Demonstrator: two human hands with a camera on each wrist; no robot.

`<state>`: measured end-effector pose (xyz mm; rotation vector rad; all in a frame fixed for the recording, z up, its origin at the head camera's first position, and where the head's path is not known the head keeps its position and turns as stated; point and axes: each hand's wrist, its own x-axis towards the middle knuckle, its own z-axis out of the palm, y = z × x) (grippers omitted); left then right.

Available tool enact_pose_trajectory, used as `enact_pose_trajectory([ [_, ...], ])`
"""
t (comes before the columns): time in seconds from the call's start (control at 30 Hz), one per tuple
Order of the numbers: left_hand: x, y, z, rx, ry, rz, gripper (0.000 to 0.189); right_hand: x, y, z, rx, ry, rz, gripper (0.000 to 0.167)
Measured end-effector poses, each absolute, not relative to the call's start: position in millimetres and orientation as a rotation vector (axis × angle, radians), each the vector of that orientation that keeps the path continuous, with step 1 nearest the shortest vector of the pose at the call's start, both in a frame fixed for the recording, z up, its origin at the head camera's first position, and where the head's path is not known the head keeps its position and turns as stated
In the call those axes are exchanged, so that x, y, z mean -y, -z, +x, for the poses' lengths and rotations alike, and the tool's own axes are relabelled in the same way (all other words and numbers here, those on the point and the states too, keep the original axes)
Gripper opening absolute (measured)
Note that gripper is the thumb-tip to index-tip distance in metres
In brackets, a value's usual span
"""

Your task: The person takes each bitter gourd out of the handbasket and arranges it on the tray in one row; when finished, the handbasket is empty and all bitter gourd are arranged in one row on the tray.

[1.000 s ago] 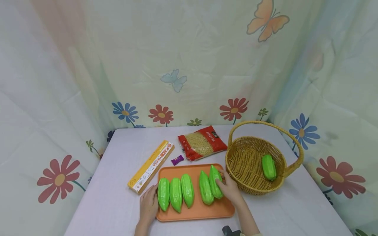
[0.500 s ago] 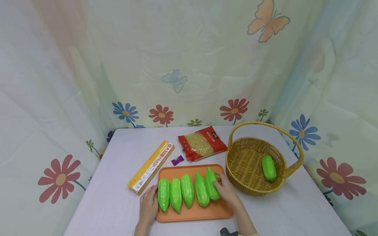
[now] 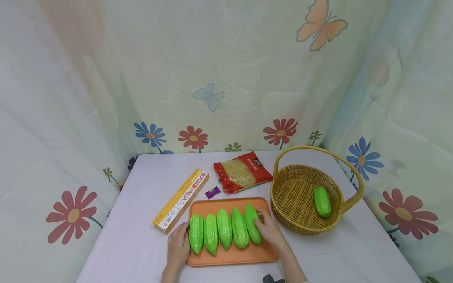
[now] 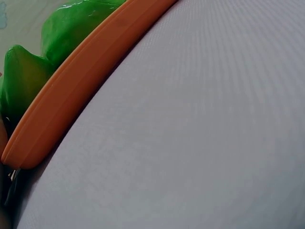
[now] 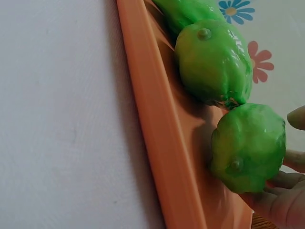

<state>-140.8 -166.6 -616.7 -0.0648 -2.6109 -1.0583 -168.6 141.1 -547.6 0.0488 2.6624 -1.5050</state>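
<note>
Five-sided-looking glossy green gourds lie side by side on an orange tray in the head view. My right hand is at the right side of the rightmost gourd, its fingers touching that gourd's side. In the right wrist view the thumb stands a little off it. The neighbouring gourd leans close on its left. My left hand holds the tray's left rim, beside the leftmost gourd; most of its fingers are hidden in the left wrist view.
A wicker basket with a tall handle stands right of the tray, with one green gourd inside. Behind the tray lie a red pasta bag, a small purple packet and a long yellow pasta box.
My right hand has shifted left with the rightmost gourd, and the gourd beside it has moved left too, closing the gap in the row. My left hand has stayed in place.
</note>
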Motion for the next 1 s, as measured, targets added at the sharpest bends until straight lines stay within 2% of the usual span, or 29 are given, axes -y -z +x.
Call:
enact_pose_trajectory([
  [1.0,165.8,618.2,-140.5,2.576,1.039,-0.055,0.036,-142.2,541.6,-162.0,-2.721,1.438,-0.044,0.053],
])
